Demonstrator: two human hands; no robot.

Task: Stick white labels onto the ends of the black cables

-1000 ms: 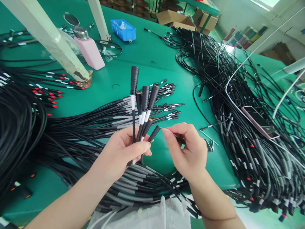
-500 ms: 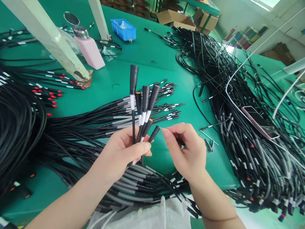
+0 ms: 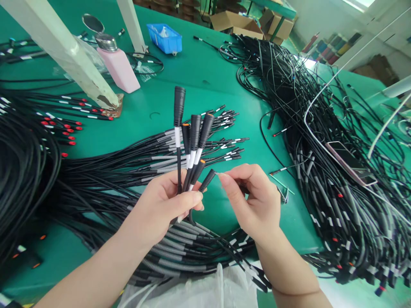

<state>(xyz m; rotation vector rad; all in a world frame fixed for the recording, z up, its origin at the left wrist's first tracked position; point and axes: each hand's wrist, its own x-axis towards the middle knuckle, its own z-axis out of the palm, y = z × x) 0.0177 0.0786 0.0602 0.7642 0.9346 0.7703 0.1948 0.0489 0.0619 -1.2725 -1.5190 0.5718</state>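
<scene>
My left hand [image 3: 163, 205] is closed around a fan of black cable connectors [image 3: 194, 132], several of them upright with white labels below their barrels; a few show orange ends. One shorter connector [image 3: 207, 180] leans out to the right, its end facing my right hand [image 3: 257, 201]. The right thumb and forefinger are pinched together just off that end. A tiny pale sliver shows at their tips, too small to name. Under both hands, black cables with grey corrugated sleeves [image 3: 180, 239] lie across the green table [image 3: 192, 72].
A large heap of black cables [image 3: 289, 94] covers the right side, with a phone [image 3: 349, 162] on it. Coiled cables [image 3: 25, 171] with red-tipped ends lie left. Behind stand a pink pump bottle [image 3: 118, 68], a blue bin [image 3: 164, 39] and a white post [image 3: 64, 47]. Tweezers [image 3: 284, 196] lie right of my hand.
My right fingertips have drawn very slightly to the right from the short connector's end, and the pale sliver shows a little more. My left hand keeps its hold.
</scene>
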